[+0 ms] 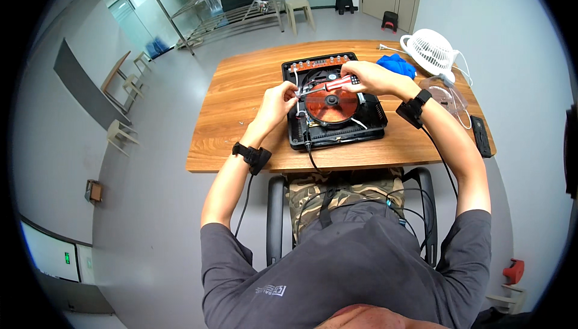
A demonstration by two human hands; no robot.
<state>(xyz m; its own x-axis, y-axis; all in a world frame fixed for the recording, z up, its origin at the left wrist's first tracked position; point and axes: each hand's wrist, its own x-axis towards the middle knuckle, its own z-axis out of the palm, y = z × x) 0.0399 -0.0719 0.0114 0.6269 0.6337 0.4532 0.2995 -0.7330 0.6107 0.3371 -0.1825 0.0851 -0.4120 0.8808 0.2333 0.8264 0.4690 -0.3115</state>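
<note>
An opened induction cooker (337, 138) lies on the wooden table, its round copper coil (332, 111) exposed in the black housing. An orange circuit board (319, 64) runs along its far side. My right hand (372, 78) is closed around the red-and-white handle of a screwdriver (338, 84). The shaft points left across the coil, toward the fingers of my left hand (279, 103). Those fingers are pinched together near the screwdriver's tip, over the cooker's left side. Whatever sits between them is too small to make out. White wires run close by.
At the far right stand a white fan (428, 52) and a bundled blue cloth (396, 65). A clear plastic piece (444, 95) and a black strip-shaped part (480, 136) lie along the right edge. A black cord (311, 155) hangs over the near edge. Tiny bits lie left of the cooker.
</note>
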